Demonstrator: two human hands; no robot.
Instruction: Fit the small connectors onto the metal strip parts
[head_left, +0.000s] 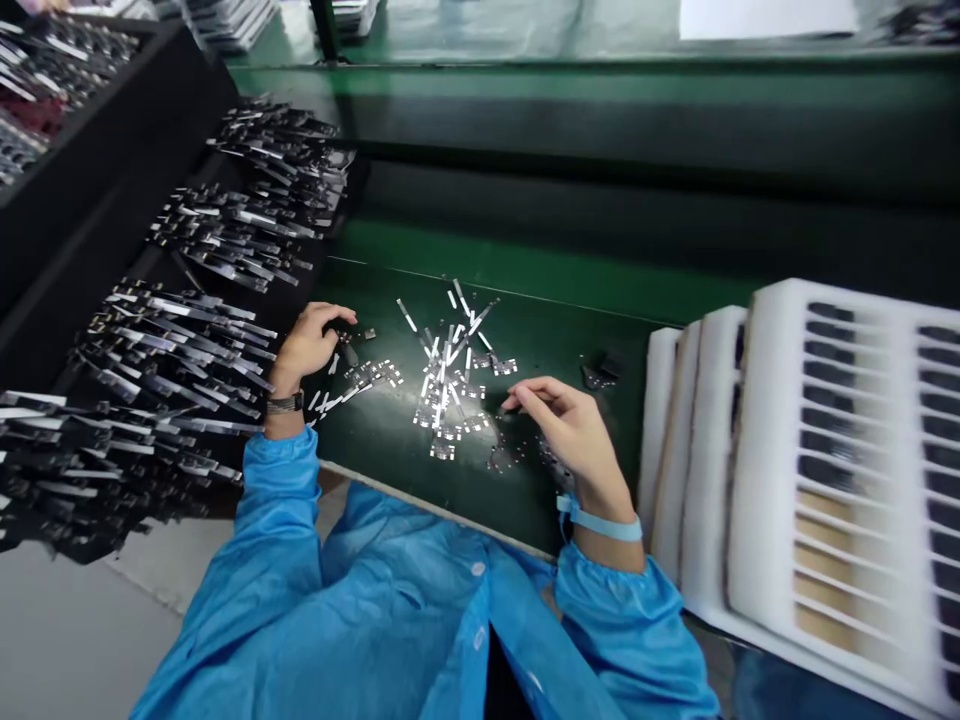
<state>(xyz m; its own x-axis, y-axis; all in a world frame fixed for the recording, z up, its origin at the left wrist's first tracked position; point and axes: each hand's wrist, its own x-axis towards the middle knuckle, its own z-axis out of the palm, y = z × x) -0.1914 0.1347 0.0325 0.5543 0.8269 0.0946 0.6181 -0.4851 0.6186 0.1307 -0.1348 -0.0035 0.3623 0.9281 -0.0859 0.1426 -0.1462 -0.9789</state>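
Note:
My left hand rests at the left side of the green work surface, fingers curved and apart, just above some small dark parts. A small group of flex cables with shiny strips lies just below it. My right hand is closed in a pinch, thumb against forefinger; whatever is between the tips is too small to make out. Left of those fingertips a loose pile of flex cables is fanned out, with silvery strips and small square ends. Small dark pieces lie beneath the right hand.
Black stepped racks at the left hold dense bunches of flex cables. White foam trays with slots, some filled with dark parts, stand at the right. A black piece lies near them. A green shelf runs along the back.

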